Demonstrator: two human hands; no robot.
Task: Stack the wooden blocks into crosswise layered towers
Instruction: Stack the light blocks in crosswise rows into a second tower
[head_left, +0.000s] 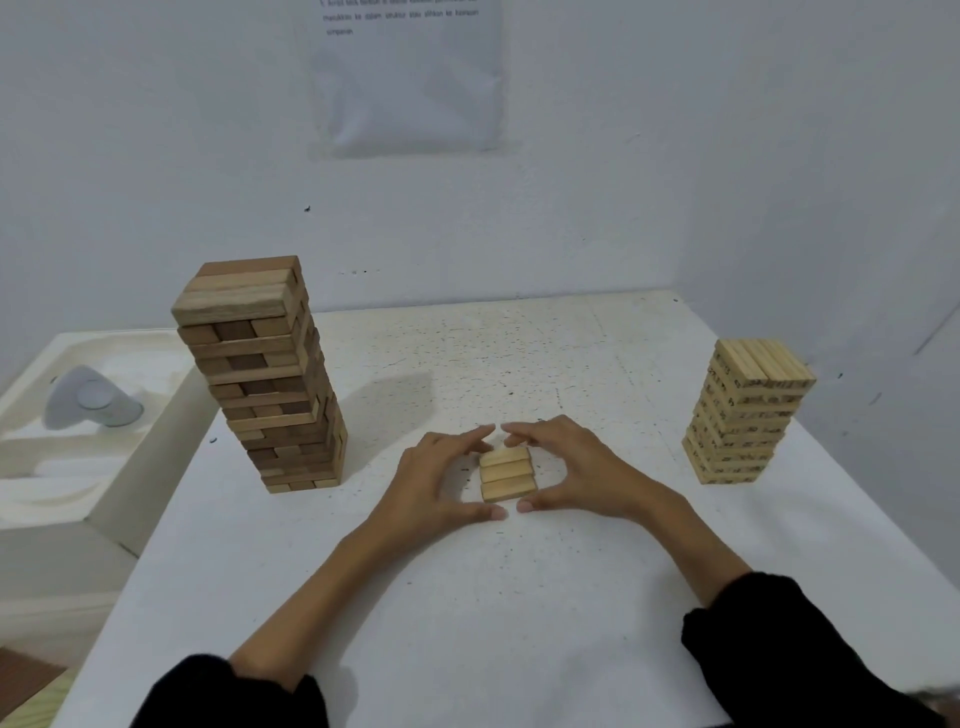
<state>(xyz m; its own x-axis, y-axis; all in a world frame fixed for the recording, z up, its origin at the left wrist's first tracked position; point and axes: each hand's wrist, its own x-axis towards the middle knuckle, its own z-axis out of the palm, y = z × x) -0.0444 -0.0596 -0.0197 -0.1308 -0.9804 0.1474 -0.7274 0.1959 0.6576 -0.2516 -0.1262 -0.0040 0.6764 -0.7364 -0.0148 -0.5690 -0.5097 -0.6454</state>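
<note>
Pale wall (675, 156), speckled white table (467, 597), block tower (260, 374)

Brown-toned tower (270, 379), pale printed tower (748, 415), white speckled table (519, 597), black sleeves (810, 654)

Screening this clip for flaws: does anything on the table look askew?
The tall brown tower on the left looks ragged: its layers sit slightly offset, giving stepped sides, though the wide lens may exaggerate the lean. The pale tower and three-block layer look neater.
</note>
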